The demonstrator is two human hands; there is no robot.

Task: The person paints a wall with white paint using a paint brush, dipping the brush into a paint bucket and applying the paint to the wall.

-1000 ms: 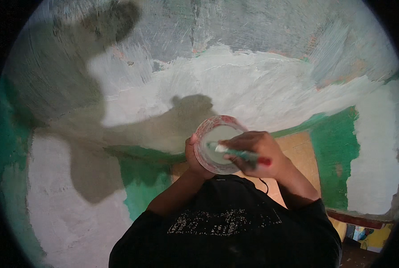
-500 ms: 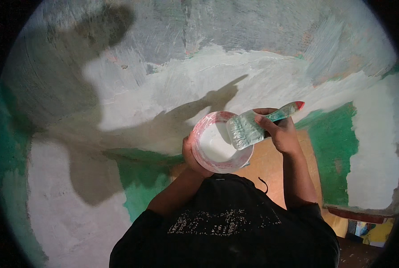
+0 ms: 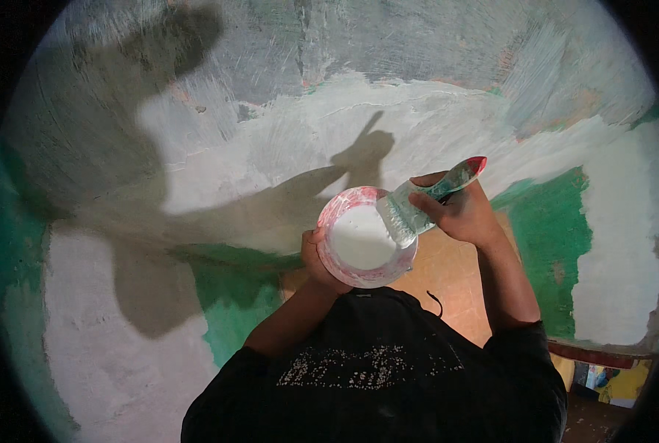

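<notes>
1. The right hand (image 3: 456,213) grips a brush (image 3: 397,214), bristles tilted down at the right rim of a bowl (image 3: 353,197).
2. The left hand (image 3: 316,258) clasps the bowl's left side.
3. White liquid (image 3: 360,238) fills its bottom.
4. Beyond stands a patchy wall (image 3: 433,118).

The tub (image 3: 374,279) looks like plastic, its inner wall smeared with a patchy coat of red and white. Inside the tub, the white liquid (image 3: 360,238) is smooth and even. At the tub's right rim, the brush (image 3: 409,201) has wet, clumped bristles with a slight sheen and a smooth, glossy handle. Beyond the tub, the wall (image 3: 418,118) is matt and rough, streaked with ridged strokes. Below the tub, the black shirt (image 3: 374,406) is soft matt cloth with a speckled, flaking-looking print.
</notes>
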